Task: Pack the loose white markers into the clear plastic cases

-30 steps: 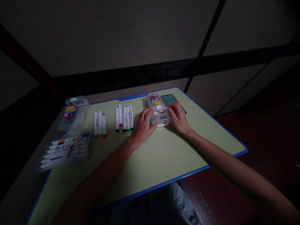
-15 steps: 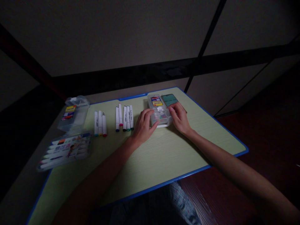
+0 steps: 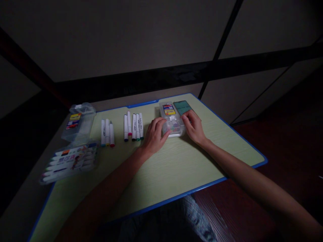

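Observation:
A clear plastic marker case point(image 3: 173, 123) with a yellow, red and blue label lies on the table between my hands. Its near end looks flat and closed, and small coloured shapes show faintly through it. My left hand point(image 3: 154, 136) grips the case's left side, with the thumb at the near corner and the fingers along the edge. On the other side, my right hand point(image 3: 194, 127) holds the right edge with bent fingers, thumb near the top. Behind that hand lies a phone point(image 3: 182, 106) with a green lit screen, partly covered by the fingers.
Several white markers point(image 3: 137, 127) lie side by side left of my left hand, with three more markers point(image 3: 107, 133) further left. An open clear case point(image 3: 82, 124) holding markers lies at the table's left edge. A blue rim point(image 3: 181, 195) borders the pale table point(image 3: 161, 174).
The near flap of the clear case has gone from slightly raised to flat. Both hands have stayed almost in place.

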{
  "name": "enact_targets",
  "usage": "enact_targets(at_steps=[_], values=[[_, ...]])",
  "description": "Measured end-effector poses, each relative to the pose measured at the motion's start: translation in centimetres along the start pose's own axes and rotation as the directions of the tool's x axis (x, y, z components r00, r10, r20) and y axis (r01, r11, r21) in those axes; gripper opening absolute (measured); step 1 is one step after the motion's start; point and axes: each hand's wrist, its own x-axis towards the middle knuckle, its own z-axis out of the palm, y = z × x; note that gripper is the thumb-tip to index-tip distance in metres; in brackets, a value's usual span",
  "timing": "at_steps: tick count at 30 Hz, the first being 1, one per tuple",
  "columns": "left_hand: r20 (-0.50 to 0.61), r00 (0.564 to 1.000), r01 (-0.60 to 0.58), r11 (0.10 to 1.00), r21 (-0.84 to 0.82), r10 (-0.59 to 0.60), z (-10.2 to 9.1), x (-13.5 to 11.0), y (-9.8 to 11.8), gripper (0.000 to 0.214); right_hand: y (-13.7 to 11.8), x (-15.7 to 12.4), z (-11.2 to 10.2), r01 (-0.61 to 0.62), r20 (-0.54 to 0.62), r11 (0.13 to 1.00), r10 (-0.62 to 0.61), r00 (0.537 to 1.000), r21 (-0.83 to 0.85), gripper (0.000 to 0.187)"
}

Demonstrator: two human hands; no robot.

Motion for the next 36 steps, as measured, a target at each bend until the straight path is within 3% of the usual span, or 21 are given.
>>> enact_targets(at_steps=[8, 20, 36], values=[[0.019, 1.0, 0.009, 1.0, -0.001, -0.009, -0.1, -0.04, 0.03, 0.034, -0.12, 0.04, 0.0, 0.003, 0.006, 1.0, -0.003, 1.0, -0.003, 0.033], [0.016, 1.0, -0.002, 1.0, -0.014, 0.002, -0.13, 0.05, 0.06, 0.033, 0.14, 0.13, -0.24, 0.016, 0.12, 0.998, -0.024, 0.992, 0.064, 0.041], [0.006, 1.0, -0.017, 1.0, -0.011, 0.017, -0.19, 0.1, 0.08, 0.031, 0.38, 0.28, -0.21, 0.016, 0.073, 0.989, -0.027, 0.997, 0.146, 0.03]])
